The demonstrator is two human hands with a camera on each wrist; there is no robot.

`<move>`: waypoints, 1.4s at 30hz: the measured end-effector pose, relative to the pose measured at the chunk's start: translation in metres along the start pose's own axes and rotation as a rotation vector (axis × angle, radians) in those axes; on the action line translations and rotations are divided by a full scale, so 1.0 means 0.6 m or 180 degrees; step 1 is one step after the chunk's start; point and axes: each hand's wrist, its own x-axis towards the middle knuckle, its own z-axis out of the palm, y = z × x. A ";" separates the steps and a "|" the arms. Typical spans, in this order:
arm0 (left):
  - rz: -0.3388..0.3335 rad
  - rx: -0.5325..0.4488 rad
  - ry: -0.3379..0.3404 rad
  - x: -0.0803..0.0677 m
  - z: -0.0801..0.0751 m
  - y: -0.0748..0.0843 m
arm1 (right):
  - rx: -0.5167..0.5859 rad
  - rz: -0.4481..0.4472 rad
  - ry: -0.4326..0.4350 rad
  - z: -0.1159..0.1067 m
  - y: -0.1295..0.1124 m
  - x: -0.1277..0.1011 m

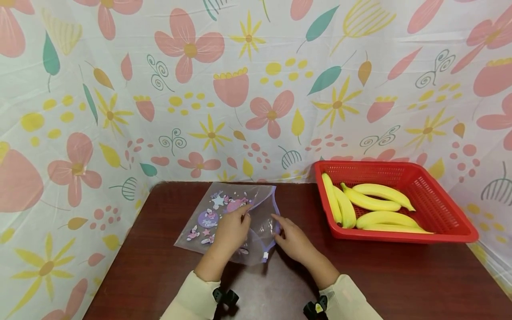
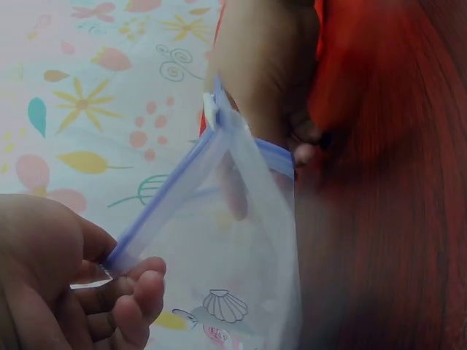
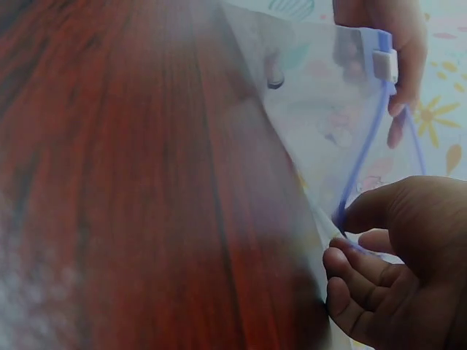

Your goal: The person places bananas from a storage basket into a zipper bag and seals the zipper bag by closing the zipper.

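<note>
While the zip bag (image 1: 228, 222) lies flat on the counter (image 1: 400, 275), just left of the red basket (image 1: 440, 209), both hands work its blue zipper edge. Left hand (image 1: 232, 231) has its fingers (image 2: 135, 292) pinched on one side of the mouth, and the right hand (image 1: 292, 240) pinches the other, so the opening gapes. Bananas (image 1: 372, 206) sit loose in the basket, untouched. Bag looks empty, hard to be sure though.
</note>
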 end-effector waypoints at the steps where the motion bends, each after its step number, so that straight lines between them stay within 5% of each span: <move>1: -0.0024 -0.0084 -0.0035 0.000 -0.001 0.000 | -0.0007 0.0021 0.0002 0.000 0.001 0.000; 10: -0.0282 -0.0544 -0.0019 0.004 -0.010 0.000 | 0.0017 0.0147 0.0044 -0.004 0.003 0.000; 27: -0.0258 -0.0846 0.0276 0.010 -0.016 -0.001 | 0.0123 0.0365 0.0015 -0.006 0.001 0.001; 42: -0.0259 -0.0915 0.0170 0.008 -0.004 -0.003 | 0.0157 0.0072 0.0174 -0.008 0.002 0.002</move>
